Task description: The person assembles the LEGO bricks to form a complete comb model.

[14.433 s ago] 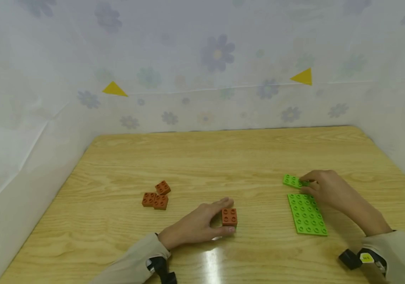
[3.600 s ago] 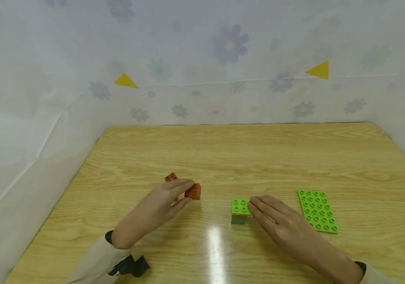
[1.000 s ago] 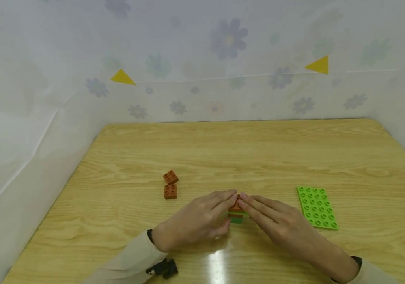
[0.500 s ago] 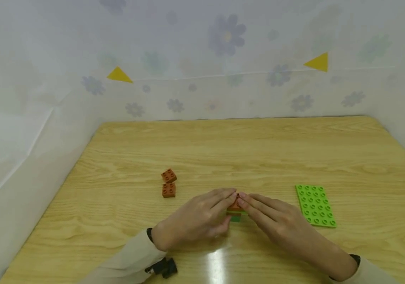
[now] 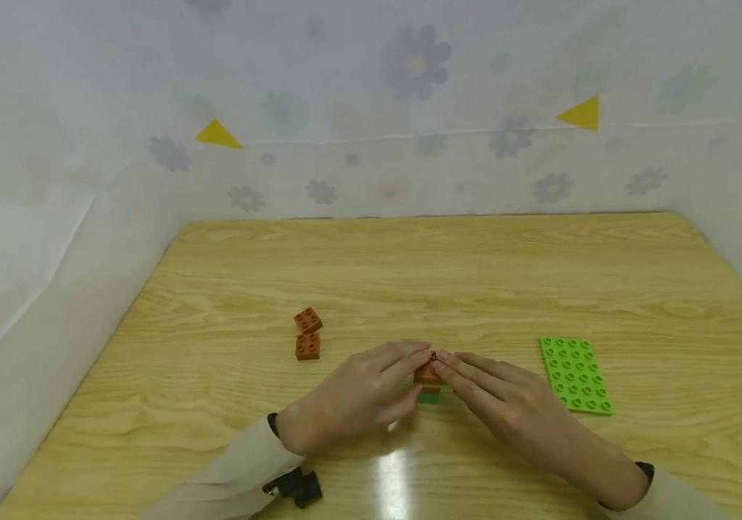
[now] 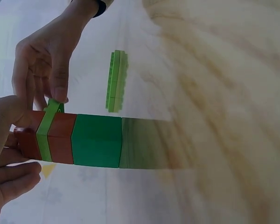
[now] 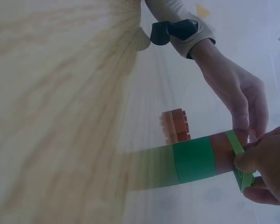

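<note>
A small tower of toy building bricks stands on the table between both hands. At its base is a dark green brick, then a reddish-brown brick, a thin light green plate and a second reddish-brown brick on top. My left hand grips this top brick, thumb on the near side and fingers over the far side. From the right, my right hand pinches the plate's overhanging end between thumb and fingers, its fingertips meeting the left ones over the top brick.
Two loose reddish-brown bricks lie together on the table left of the tower. A large flat light green baseplate lies to the right, near the right hand. A flowered cloth wall rises behind the table.
The thin plate has gone from beside the baseplate onto the brick tower. My left hand has carried one loose brown brick onto it. Over the last second both hands stay almost still.
</note>
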The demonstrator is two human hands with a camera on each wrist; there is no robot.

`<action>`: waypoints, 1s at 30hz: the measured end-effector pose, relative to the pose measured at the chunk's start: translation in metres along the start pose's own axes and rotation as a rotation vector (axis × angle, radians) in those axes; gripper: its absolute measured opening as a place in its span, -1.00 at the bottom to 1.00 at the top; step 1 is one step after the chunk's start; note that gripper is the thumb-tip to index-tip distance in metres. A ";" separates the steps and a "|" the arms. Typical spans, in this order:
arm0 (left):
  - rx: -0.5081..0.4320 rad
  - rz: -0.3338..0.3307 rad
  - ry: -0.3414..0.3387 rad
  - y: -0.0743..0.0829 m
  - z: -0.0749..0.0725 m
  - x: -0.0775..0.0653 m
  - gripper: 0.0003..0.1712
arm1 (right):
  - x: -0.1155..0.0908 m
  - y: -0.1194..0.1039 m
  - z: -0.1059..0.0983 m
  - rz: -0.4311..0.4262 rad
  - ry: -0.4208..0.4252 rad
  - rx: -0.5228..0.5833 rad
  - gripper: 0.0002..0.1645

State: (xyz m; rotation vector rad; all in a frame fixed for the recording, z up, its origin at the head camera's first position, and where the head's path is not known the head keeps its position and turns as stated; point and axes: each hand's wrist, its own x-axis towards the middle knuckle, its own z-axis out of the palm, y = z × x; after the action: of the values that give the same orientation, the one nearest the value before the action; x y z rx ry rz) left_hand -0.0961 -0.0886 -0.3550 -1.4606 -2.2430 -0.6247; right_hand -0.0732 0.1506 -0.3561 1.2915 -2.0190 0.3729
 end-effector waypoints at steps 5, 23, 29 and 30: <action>-0.054 -0.123 -0.033 -0.003 0.005 -0.005 -0.29 | 0.000 -0.001 0.000 -0.007 -0.030 -0.017 -0.54; -0.244 -0.430 -0.293 0.000 0.014 -0.004 -0.06 | -0.001 -0.001 -0.001 0.002 -0.047 -0.015 -0.52; -0.292 -0.437 -0.276 -0.003 0.015 -0.004 -0.09 | 0.000 -0.001 0.000 0.001 -0.037 -0.010 -0.53; -0.301 -0.439 -0.270 -0.003 0.015 -0.004 -0.09 | 0.000 -0.001 0.000 0.003 -0.041 -0.009 -0.53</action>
State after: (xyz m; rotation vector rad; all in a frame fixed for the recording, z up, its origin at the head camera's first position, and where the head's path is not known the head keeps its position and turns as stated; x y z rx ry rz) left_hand -0.0986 -0.0848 -0.3699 -1.2421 -2.8168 -0.9853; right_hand -0.0725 0.1505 -0.3560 1.3011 -2.0548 0.3404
